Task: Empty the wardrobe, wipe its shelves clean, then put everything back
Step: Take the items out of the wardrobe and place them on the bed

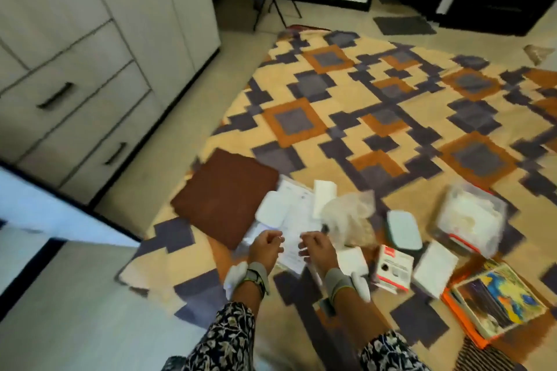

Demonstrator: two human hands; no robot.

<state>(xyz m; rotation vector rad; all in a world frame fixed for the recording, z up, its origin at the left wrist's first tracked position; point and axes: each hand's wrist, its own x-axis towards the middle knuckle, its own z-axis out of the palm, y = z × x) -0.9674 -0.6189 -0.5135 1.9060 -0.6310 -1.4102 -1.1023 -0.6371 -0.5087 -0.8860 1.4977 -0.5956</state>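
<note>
Both hands poised over the papers, just ahead at twelve o'clock

Nearest, the left hand and right hand hover side by side with fingers loosely curled; whether either pinches anything I cannot tell through the blur. The loose papers lie directly beneath and beyond them on the rug, long axis running toward twelve, equally near both hands. The brown folded cloth sits at ten o'clock, nearer the left hand. Farther off at ten to eleven stands the wardrobe, drawers closed.
</note>
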